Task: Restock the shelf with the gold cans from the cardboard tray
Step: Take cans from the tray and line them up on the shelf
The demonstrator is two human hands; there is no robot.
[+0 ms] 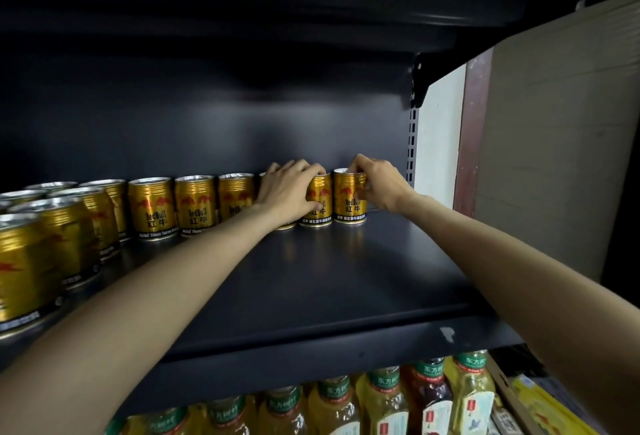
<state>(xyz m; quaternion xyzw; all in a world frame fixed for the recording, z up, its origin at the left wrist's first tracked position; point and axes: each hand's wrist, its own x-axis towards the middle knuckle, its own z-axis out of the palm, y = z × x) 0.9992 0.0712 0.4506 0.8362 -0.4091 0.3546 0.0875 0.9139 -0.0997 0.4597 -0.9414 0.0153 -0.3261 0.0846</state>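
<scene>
A row of gold cans lines the back of the dark shelf [346, 272]. My left hand [289, 190] grips one gold can [318, 207] near the row's right end, fingers over its top and thumb on its front. My right hand [379, 185] grips the rightmost gold can [349, 200] from its right side, fingers curled over the rim. Both cans stand upright on the shelf. Another can behind my left hand is mostly hidden. The cardboard tray is out of sight.
More gold cans [41, 244] stand several deep at the shelf's left. The black back panel [242, 123] is close behind the row. A cardboard sheet [561, 123] stands at the right. Bottled drinks [381, 400] fill the shelf below.
</scene>
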